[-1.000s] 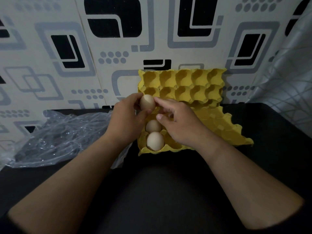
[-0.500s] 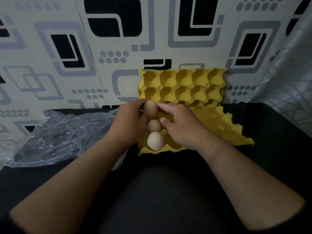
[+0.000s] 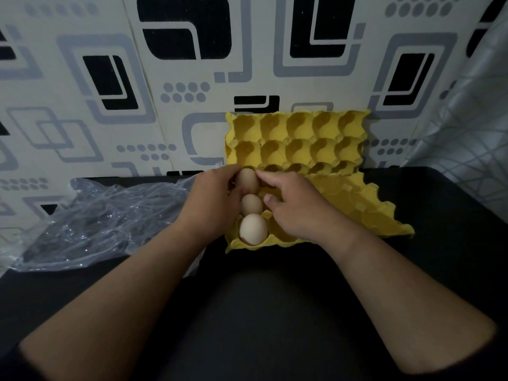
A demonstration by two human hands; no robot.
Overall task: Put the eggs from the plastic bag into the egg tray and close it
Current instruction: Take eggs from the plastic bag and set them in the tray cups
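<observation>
A yellow egg tray (image 3: 365, 213) lies on the black table, its lid (image 3: 299, 138) standing open against the wall. Two pale eggs sit in the tray's left column: one nearest me (image 3: 253, 229), one behind it (image 3: 251, 204). A third egg (image 3: 247, 180) is at the cell behind those, pinched between my left hand (image 3: 211, 202) and the fingertips of my right hand (image 3: 297, 207). Whether it rests in its cell I cannot tell. The clear plastic bag (image 3: 99, 218) lies crumpled to the left; its contents are not visible.
A patterned wall stands right behind the tray. A grey patterned cloth (image 3: 467, 149) hangs at the right edge. Bare black tabletop (image 3: 261, 312) stretches between my forearms toward me.
Both hands have lowered the third egg from above the tray down to the cell behind the two seated eggs. The bag and tray have not moved.
</observation>
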